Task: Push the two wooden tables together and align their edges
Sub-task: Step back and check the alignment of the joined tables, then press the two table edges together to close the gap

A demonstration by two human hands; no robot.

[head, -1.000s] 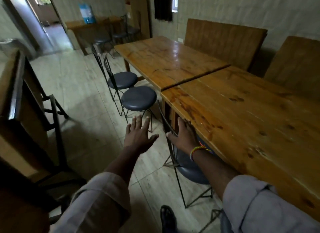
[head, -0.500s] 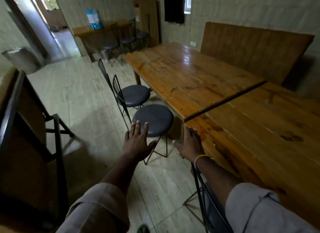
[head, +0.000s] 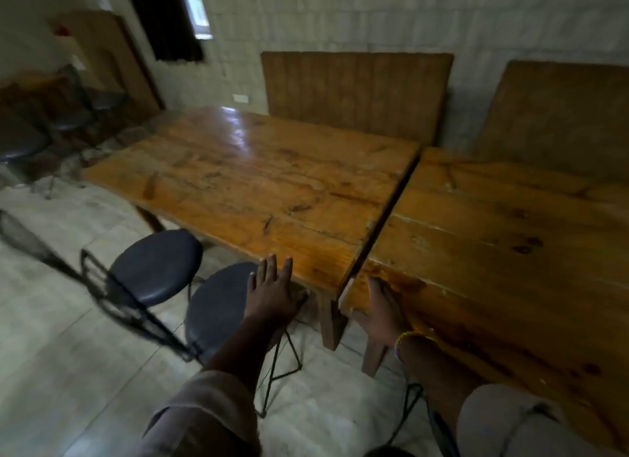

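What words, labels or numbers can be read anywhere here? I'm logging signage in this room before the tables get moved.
None can be read.
Two pale plates on the walls, one wall plate beside the bench back and one upper plate near the window: too blurred to show any text.
The left table, right table, stools, and the bracelet at the right hand carry no visible writing.

Pale tiled floor [head: 61,371], whitish block wall [head: 374,17]. Small window [head: 199,11] with a dark curtain [head: 163,21] beside it. Round dark-cushioned chairs [head: 155,266] on wire legs, two wooden panels [head: 357,92] leaning against the wall. Dim light.
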